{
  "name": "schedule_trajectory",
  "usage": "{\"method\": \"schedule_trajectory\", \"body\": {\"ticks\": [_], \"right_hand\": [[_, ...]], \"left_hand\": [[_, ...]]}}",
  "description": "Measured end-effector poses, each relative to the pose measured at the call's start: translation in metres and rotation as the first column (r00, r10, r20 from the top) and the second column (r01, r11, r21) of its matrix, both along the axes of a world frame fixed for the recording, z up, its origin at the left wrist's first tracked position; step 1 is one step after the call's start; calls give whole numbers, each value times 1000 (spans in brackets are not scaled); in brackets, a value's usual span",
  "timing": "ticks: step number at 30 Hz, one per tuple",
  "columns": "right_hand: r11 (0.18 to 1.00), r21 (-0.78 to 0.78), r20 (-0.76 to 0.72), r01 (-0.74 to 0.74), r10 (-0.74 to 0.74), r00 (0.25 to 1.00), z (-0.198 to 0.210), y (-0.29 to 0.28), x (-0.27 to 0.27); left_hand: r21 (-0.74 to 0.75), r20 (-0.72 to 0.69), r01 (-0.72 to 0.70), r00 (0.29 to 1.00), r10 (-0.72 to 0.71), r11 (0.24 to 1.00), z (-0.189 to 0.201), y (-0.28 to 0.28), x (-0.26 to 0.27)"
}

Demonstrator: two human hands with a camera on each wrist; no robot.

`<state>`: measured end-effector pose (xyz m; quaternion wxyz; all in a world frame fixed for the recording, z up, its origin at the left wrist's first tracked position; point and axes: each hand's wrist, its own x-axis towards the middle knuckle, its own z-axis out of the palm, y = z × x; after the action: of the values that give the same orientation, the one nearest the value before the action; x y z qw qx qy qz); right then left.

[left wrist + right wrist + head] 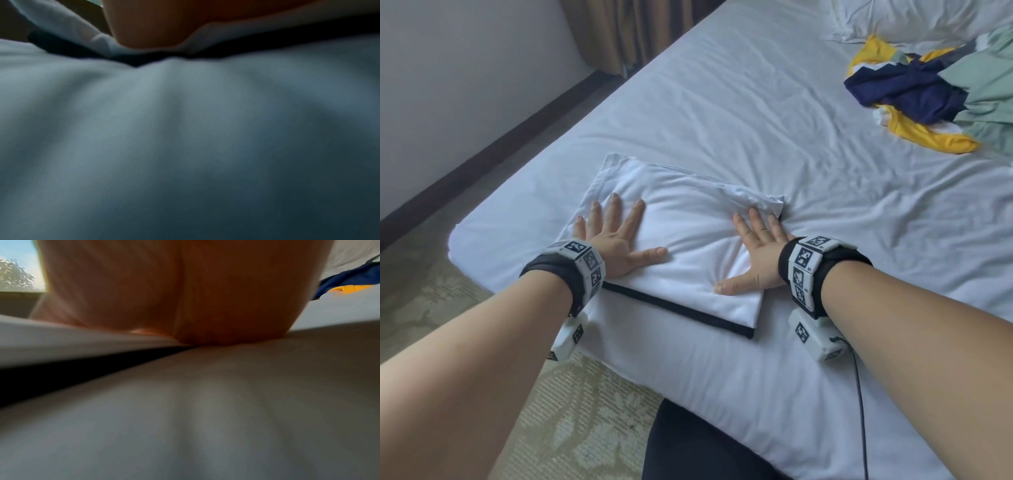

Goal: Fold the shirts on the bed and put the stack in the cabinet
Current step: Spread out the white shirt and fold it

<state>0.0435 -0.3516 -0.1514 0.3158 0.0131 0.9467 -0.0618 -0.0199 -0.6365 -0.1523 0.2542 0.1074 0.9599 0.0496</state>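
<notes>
A folded white shirt (688, 222) lies near the bed's front left corner, on top of a folded dark garment whose edge (681, 310) shows beneath it. My left hand (616, 233) presses flat on the shirt's left part, fingers spread. My right hand (753, 253) presses flat on its right part, fingers straight. Both wrist views are close and blurred: the heel of my left hand (152, 24) sits on white cloth over a dark edge (267, 43). The heel of my right hand (185, 288) also bears down on white cloth.
An unfolded heap lies at the far right of the bed (722, 102): a navy shirt (907, 92), a yellow one (928, 137) and a pale green one (989, 99). A white pillow (928, 17) is behind it. Carpet (517, 394) and a wall (448, 85) lie left.
</notes>
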Motion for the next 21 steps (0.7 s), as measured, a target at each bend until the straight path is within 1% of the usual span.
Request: {"method": "schedule_trajectory", "body": {"ticks": [4,7,9,11,13,14,15,17,19,21], "right_hand": [[998,43,18,-36,35,999,0,-3,-1],[999,14,9,-30,30,1000,2,-6,-2],[998,-69,-8,-5,4,1000,8,-1,1],[975,-222,-49,22,-34,998,20,7,12],[918,-390,-127,75,-134,983,36,22,24],[891,-441,-148,112,-195,970,43,34,32],[879,-454,-174,144,-246,954,50,47,42],[911,-355,-216,209,-297,930,59,84,62],[927,-189,-216,323,-360,908,68,132,85],[879,-32,-184,476,-473,862,72,182,119]], "left_hand": [[-38,20,19,1000,-18,999,-5,-1,-4],[-99,0,5,1000,-5,995,-6,2,-6],[-153,-34,4,999,-9,988,2,9,-1],[-189,-105,-8,994,-12,982,16,16,7],[-160,-205,-19,979,-15,987,36,30,11],[-117,-234,-4,972,-23,993,46,41,15],[-62,-253,20,967,-35,998,56,56,19],[67,-253,70,966,-51,995,72,92,27],[200,-252,123,965,-70,972,83,137,38],[301,-245,183,963,-109,936,87,185,50]]}}
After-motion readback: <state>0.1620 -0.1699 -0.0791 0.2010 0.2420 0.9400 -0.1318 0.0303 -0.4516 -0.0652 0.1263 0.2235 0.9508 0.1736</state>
